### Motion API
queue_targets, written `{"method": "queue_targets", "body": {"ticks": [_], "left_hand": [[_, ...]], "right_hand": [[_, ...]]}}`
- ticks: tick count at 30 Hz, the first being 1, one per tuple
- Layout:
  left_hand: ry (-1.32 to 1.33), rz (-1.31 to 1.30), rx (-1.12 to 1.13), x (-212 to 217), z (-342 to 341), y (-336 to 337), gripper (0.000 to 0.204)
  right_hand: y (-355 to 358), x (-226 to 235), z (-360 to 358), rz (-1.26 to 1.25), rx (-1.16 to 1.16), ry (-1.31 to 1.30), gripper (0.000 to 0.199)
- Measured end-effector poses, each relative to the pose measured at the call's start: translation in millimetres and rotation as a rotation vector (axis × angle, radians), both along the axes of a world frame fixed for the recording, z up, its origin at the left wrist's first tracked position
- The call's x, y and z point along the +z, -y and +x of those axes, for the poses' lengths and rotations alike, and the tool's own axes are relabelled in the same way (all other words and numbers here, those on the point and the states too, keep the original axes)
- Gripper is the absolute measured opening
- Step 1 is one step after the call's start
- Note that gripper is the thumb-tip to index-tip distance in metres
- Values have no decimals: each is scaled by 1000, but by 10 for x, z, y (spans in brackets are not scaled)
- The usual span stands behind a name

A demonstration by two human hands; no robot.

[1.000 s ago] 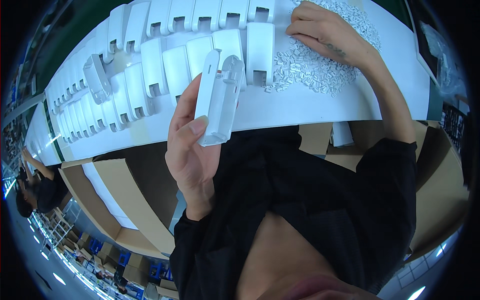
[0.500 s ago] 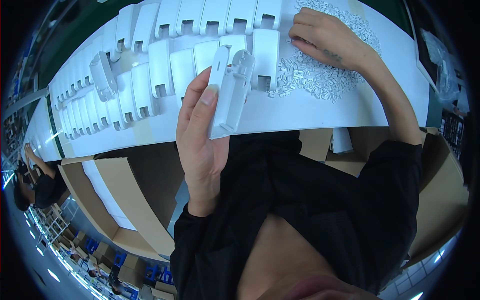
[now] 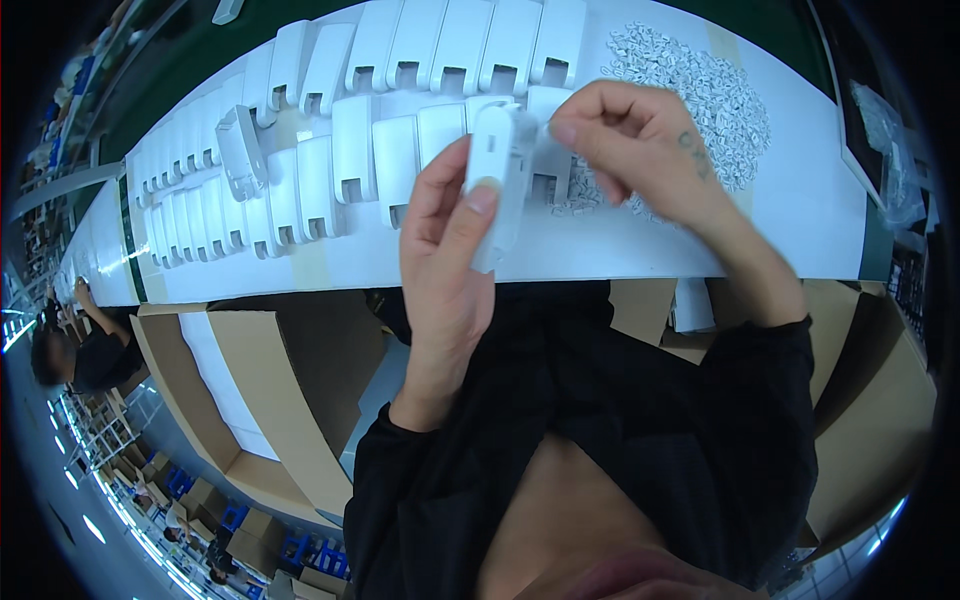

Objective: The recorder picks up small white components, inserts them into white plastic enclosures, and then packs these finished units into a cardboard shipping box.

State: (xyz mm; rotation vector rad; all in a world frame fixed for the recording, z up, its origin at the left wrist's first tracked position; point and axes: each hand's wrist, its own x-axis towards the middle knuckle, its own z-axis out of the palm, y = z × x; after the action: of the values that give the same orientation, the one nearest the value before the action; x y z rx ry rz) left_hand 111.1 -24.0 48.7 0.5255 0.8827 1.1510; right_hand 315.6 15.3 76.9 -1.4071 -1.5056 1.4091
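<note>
My left hand [image 3: 445, 235] is closed round a white plastic housing [image 3: 503, 180], held upright above the table's near edge with the thumb across its front. Close to the right of its upper end is my right hand [image 3: 645, 145], thumb and forefinger pinched together. Whatever sits in that pinch is too small to make out. Behind the right hand spreads a heap of small white plastic clips [image 3: 700, 90]. Rows of white covers [image 3: 410, 50] with square notches stand on the table to the left and at the back. Among them lies one open-sided housing [image 3: 240, 155].
The white table [image 3: 640, 262] curves across the view. Open cardboard boxes [image 3: 245, 360] stand below its near edge, left and right of me. A clear plastic bag [image 3: 885, 150] lies at the far right. Another person [image 3: 90, 350] works at the far left.
My right hand has left the heap of clips and come left and nearer, beside the housing. My left hand has moved right, turning the housing so its hollow side shows less.
</note>
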Motion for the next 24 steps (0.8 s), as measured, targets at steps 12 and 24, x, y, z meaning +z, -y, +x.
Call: {"method": "queue_targets", "body": {"ticks": [12, 24], "left_hand": [[17, 105, -74, -24, 133, 19, 44], [-1675, 754, 258, -199, -675, -978, 65]], "right_hand": [[206, -82, -252, 55, -174, -496, 11], [-1622, -63, 1002, 186, -453, 361, 19]]}}
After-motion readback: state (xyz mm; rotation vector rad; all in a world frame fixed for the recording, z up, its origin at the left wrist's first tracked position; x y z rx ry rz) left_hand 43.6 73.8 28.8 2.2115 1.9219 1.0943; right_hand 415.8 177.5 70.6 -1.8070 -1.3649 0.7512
